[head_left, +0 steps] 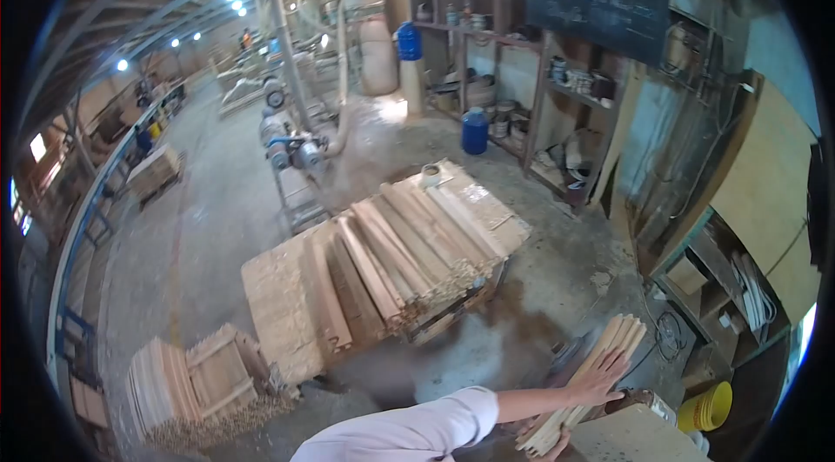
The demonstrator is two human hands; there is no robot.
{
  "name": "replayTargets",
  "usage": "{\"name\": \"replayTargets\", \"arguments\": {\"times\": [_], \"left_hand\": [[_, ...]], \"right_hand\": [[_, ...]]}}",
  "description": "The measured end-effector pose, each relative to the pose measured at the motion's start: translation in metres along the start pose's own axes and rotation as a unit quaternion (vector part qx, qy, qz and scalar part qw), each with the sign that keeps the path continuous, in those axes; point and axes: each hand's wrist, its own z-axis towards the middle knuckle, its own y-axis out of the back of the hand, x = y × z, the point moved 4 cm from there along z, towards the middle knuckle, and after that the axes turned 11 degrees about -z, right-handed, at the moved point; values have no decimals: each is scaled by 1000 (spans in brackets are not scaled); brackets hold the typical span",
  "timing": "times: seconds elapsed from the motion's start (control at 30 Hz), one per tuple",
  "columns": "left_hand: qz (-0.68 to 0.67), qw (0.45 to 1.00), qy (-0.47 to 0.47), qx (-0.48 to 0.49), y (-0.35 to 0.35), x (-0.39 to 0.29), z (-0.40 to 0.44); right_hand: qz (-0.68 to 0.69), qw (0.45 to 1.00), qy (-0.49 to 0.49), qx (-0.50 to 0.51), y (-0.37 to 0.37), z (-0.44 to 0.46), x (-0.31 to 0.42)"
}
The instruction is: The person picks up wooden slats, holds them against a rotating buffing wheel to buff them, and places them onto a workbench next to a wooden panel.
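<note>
A bundle of long, pale wooden strips (623,333) lies at the lower right, slanting beside a work surface. My left hand (600,378) rests flat across the top of the bundle, fingers stretched out and thumb apart. At the bundle's near end, my right hand (553,448) wraps round the strips from the side, partly cut off by the frame's bottom edge. My left arm, in a pale sleeve (409,427), reaches across the bottom of the view. Ahead, more profiled wooden strips (383,244) lie side by side on a board-topped stack (283,310).
A stack of wooden pieces (196,375) stands at lower left. A tape roll (431,173) sits on the board's far corner. At right are a yellow bucket (706,410), a beige work surface (622,438) and a cable (670,331). A blue container (474,131) stands by shelves.
</note>
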Motion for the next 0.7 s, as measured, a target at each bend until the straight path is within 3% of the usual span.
{"name": "replayTargets", "arguments": {"times": [0.07, 0.17, 0.2, 0.3, 0.33, 0.57, 0.7], "left_hand": [[-30, 999, 13, 18, 10, -8, 9], [-25, 1000, -1, -9, -4, -8, -2], [-20, 1000, -2, -15, -13, -8, -9], [6, 999, -11, -32, -29, -9, -32], [19, 999, -19, -36, -29, -12, -43], [45, 999, -22, -7, -4, -25, -87], [52, 995, -53, -64, -13, 0, -33]], "right_hand": [[56, 998, 14, 23, 15, 3, 8], [56, 998, 15, -35, 45, -8, -5], [57, 998, 9, 9, 36, -14, -10], [41, 998, 6, -45, 38, -31, -41], [73, 993, -18, -90, 9, -40, -44], [-30, 996, -29, -73, -30, -48, -56], [-141, 984, 37, -105, -42, -23, 0]]}}
